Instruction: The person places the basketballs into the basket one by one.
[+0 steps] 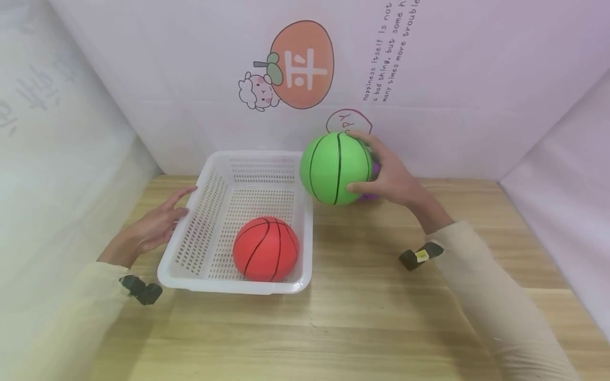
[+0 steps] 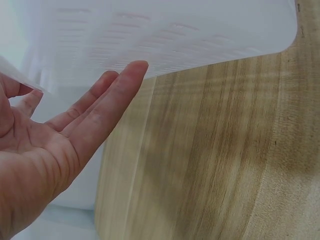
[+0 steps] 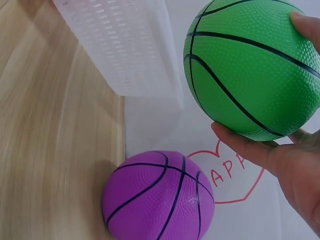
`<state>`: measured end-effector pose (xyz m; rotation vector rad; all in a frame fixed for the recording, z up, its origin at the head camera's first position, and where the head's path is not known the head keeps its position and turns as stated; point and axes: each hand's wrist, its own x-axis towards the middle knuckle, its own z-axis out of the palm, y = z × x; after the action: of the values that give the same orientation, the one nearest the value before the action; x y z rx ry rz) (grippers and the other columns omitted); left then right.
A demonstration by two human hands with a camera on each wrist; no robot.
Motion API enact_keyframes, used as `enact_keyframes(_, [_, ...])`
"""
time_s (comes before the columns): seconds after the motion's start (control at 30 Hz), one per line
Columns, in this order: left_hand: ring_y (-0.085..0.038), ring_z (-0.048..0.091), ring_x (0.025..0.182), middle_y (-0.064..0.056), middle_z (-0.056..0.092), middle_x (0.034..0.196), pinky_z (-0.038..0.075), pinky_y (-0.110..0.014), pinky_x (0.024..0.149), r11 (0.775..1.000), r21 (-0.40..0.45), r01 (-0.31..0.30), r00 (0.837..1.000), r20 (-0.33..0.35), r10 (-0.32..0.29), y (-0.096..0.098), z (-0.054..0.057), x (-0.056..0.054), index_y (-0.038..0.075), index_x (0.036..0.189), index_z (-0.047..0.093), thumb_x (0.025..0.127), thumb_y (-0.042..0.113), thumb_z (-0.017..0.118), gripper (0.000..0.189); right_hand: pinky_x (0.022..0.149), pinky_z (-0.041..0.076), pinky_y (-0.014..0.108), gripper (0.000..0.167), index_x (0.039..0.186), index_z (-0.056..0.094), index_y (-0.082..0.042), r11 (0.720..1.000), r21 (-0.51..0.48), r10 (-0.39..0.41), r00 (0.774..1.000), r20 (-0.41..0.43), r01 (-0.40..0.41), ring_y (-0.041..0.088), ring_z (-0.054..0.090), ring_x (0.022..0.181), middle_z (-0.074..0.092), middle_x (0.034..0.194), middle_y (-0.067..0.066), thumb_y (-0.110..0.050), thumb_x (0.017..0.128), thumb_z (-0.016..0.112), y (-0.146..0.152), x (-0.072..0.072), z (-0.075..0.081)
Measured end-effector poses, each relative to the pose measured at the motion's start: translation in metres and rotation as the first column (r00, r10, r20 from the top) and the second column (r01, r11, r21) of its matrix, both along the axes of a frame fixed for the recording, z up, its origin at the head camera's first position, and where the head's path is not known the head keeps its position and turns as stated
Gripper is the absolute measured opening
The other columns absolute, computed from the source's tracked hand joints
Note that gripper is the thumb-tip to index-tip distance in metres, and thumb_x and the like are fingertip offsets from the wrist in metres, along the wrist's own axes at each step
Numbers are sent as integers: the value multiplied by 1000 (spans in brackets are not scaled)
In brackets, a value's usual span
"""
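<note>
My right hand (image 1: 393,177) grips a green toy basketball (image 1: 333,169), thumb and fingers spread around it. The ball is held up beside the back right corner of a white plastic basket (image 1: 307,233). Behind it, a purple ball (image 3: 160,200) is mostly hidden in the head view; the right wrist view shows it on the wood against the wall. My left hand (image 1: 157,222) holds the basket's left rim, with two long fingers (image 2: 107,102) lying under it along the outer wall. A red ball (image 1: 266,250) sits inside the basket, at its front right.
The wooden tabletop (image 1: 362,317) runs under the basket and both arms. A white printed sheet (image 1: 190,63) stands close behind as a back wall, and white side walls (image 1: 567,143) rise at left and right.
</note>
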<state>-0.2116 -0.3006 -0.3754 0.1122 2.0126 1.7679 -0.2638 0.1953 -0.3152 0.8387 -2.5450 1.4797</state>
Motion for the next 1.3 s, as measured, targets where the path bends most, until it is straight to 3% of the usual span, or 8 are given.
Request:
enact_keyframes(0.17, [-30, 65, 107, -31, 39, 141, 55, -54, 85, 1000, -8, -12, 1000, 7, 12, 0, 1, 0, 29, 161, 4, 109, 13, 34, 63, 98, 44, 60, 101, 154, 38, -27, 999, -32, 25, 1000, -12, -25, 33, 43, 131, 37, 154, 3, -13, 68, 90, -9, -2, -1])
enact_keyframes(0.3, [-29, 65, 107, -32, 38, 142, 55, -54, 85, 1000, -16, -13, 1000, 14, 13, -1, 0, 1, 30, 162, 4, 109, 13, 34, 63, 100, 41, 60, 98, 154, 38, -16, 998, -39, 55, 998, -21, -56, 36, 42, 132, 38, 154, 10, -9, 70, 87, -23, 8, 9])
enact_keyframes(0.5, [-30, 64, 108, -34, 34, 145, 54, -55, 86, 1000, -6, -2, 1000, 8, 2, -2, -3, 2, 29, 162, 3, 109, 14, 35, 63, 101, 41, 60, 97, 155, 35, -24, 997, -28, 70, 997, 18, -69, 37, 41, 133, 31, 157, 8, -14, 73, 86, -39, 9, 9])
enact_keyframes(0.73, [-31, 64, 108, -33, 33, 145, 54, -57, 85, 1000, 9, 1, 1000, 4, -1, -2, -6, 1, 29, 161, 3, 109, 13, 33, 62, 100, 44, 57, 93, 154, 34, -13, 995, -21, 98, 994, 51, -97, 36, 38, 136, 30, 157, 14, -13, 76, 83, -58, 21, 19])
enact_keyframes(1.3, [-31, 65, 107, -31, 35, 144, 54, -57, 84, 1000, 17, -3, 1000, 3, 3, -2, -3, -2, 31, 161, 6, 109, 13, 33, 61, 94, 50, 49, 92, 154, 36, -13, 983, -102, 164, 982, 97, -154, 33, 45, 131, 33, 154, 11, -8, 76, 84, -82, 9, 15])
